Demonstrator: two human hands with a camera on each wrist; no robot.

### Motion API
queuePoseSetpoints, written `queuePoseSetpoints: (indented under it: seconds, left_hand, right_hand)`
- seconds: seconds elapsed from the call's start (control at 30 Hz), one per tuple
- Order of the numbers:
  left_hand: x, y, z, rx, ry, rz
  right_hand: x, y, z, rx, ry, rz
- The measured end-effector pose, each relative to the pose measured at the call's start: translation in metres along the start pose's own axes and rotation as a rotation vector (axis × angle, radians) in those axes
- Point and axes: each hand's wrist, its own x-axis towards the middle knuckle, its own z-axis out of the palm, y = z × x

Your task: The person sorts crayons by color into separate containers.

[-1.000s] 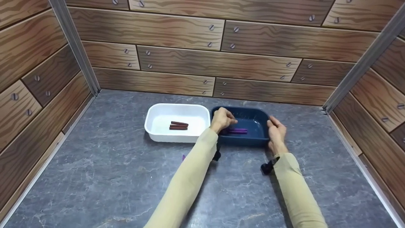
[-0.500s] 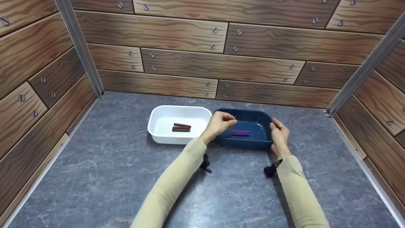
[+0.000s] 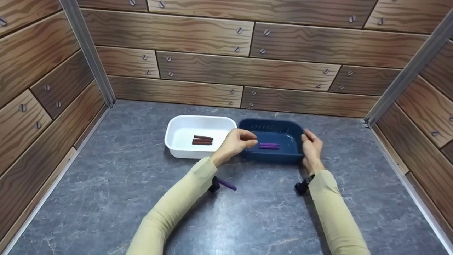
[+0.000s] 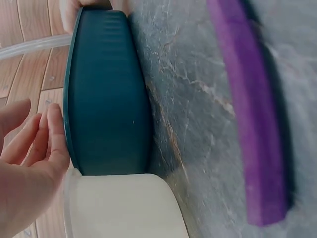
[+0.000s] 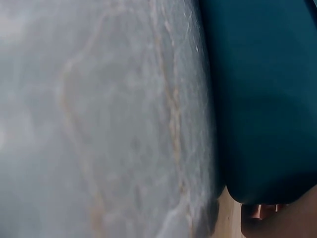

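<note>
Left hand (image 3: 234, 142): fingers loosely extended, thumb apart, nothing held, tips above left end of blue tray (image 3: 272, 158). Right hand (image 3: 312, 150) gripped right end; smart imo, likely stopped skids. Two purple sticks (image 3: 269, 144) lay inside. Loose purple stick (image 3: 228, 185) lay midway between side edges of worktop (image 3: 269, 216), by left wrist; lifting forearm probably beat bumping it. White tray (image 3: 194, 154) just left, brown sticks (image 3: 202, 143) inside.

Plank-patterned walls (image 3: 201, 67), perhaps a print
</note>
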Motion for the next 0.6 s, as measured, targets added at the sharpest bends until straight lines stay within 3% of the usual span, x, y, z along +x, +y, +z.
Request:
queuePoseSetpoints:
  seconds: [0.37, 0.6]
  left_hand:
    - [-0.021, -0.002, -0.018, -0.059, -0.090, -0.048]
    - [-0.036, -0.011, -0.032, -0.052, -0.170, -0.012]
  right_hand:
    - [0.002, -0.001, 0.000, -0.012, 0.013, 0.023]
    - [0.001, -0.001, 0.001, -0.012, 0.011, 0.029]
